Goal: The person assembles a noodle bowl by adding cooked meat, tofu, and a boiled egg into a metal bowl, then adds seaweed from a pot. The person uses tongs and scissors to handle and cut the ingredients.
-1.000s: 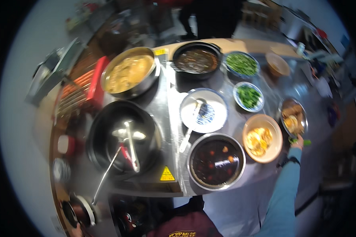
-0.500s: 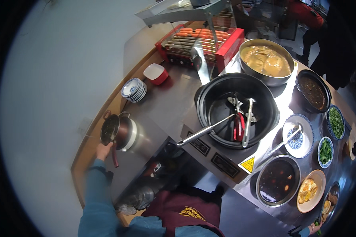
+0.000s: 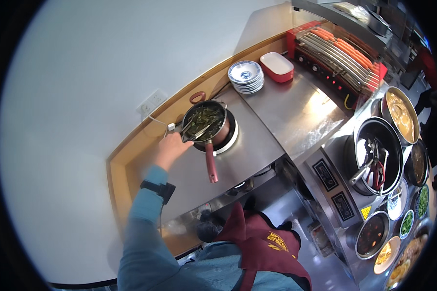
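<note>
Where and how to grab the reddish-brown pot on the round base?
Probably by the long handle, coming from the near side: it juts that way from the pot, past the round base, a straight bar to close around. The loop handle sits opposite, on the far side.

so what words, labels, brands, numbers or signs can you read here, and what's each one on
No text is readable; these are the marks that show:
Yellow lettering on the maroon apron: too small and tilted to read.
Yellow triangle sign near the control panels: its marks are too small.
Pale markings on those two dark panels: too small.
Red lights on the roller grill: can't tell if any are numbers.
</note>
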Motion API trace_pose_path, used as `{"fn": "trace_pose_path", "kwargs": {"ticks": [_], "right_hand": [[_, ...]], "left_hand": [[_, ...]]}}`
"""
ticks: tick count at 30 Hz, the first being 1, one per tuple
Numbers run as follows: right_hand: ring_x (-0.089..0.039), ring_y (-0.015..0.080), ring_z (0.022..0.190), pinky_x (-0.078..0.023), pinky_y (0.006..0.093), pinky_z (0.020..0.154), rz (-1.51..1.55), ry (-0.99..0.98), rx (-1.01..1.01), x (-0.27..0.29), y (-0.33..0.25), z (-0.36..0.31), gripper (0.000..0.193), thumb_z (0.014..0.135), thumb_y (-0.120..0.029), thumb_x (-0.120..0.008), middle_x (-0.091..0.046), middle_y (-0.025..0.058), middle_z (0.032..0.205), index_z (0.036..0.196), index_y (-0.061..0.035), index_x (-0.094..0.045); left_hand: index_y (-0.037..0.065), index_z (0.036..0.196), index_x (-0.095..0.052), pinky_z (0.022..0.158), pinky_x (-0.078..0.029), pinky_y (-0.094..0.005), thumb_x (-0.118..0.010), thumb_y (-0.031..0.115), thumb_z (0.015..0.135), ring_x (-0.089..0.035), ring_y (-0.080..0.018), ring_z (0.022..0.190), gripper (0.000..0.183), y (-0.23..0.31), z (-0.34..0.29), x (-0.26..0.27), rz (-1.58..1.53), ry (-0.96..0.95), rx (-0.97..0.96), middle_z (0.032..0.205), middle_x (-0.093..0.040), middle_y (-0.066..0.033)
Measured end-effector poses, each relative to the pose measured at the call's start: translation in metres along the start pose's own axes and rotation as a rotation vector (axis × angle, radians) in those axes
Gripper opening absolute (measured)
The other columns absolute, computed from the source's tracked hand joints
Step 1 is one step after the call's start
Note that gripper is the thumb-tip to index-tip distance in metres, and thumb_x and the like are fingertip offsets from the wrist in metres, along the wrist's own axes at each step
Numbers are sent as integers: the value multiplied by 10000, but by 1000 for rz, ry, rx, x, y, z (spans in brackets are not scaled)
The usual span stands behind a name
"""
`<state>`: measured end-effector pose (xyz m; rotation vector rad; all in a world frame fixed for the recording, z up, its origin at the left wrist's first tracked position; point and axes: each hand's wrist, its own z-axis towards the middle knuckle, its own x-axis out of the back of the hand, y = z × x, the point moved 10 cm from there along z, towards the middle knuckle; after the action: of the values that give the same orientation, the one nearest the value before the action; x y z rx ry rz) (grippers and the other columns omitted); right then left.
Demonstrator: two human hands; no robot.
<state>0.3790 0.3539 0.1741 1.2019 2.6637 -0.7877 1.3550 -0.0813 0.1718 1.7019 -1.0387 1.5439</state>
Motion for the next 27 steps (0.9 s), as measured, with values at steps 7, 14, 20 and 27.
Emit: {"fn": "trace_pose_path", "kwargs": {"ticks": [7, 14, 20, 27], "right_hand": [[-653, 221, 996, -541, 354, 847, -83, 175, 1012, -233, -7, 67, 214, 939, -244, -604, -691, 69, 1054, 1057, -96, -702], [-641, 212, 980, -509, 379, 963, 45, -178, 542, -496, 161, 203, 179, 836, -186, -692, -691, 74, 997, 942, -41, -693], [-653, 242, 825, -562, 372, 797, -78, -185, 452, -566, 247, 332, 467, 765, -48, -701, -648, 102, 994, 1199, 55, -567], [-643, 229, 856, -541, 343, 798, -117, -294, 442, -580, 288, 419, 472, 760, 2, -669, -638, 101, 1016, 1213, 60, -555]], "left_hand": [[-24, 996, -729, 844, -573, -447, -754, 562, 778, -715, -367, 974, 626, -20, 36, 5, 52, -145, -180, 1047, -727, -222], [-30, 1051, -648, 790, -564, -461, -753, 452, 825, -703, -375, 919, 543, -4, 64, -15, 52, -33, -333, 985, -710, -189], [-23, 1038, -654, 773, -558, -468, -736, 374, 861, -699, -377, 894, 443, -4, 80, -35, 2, -14, -364, 970, -704, -175], [12, 1027, -673, 742, -561, -470, -740, 354, 864, -702, -365, 854, 385, 1, 86, -49, -6, 16, -374, 914, -714, -161]]}}
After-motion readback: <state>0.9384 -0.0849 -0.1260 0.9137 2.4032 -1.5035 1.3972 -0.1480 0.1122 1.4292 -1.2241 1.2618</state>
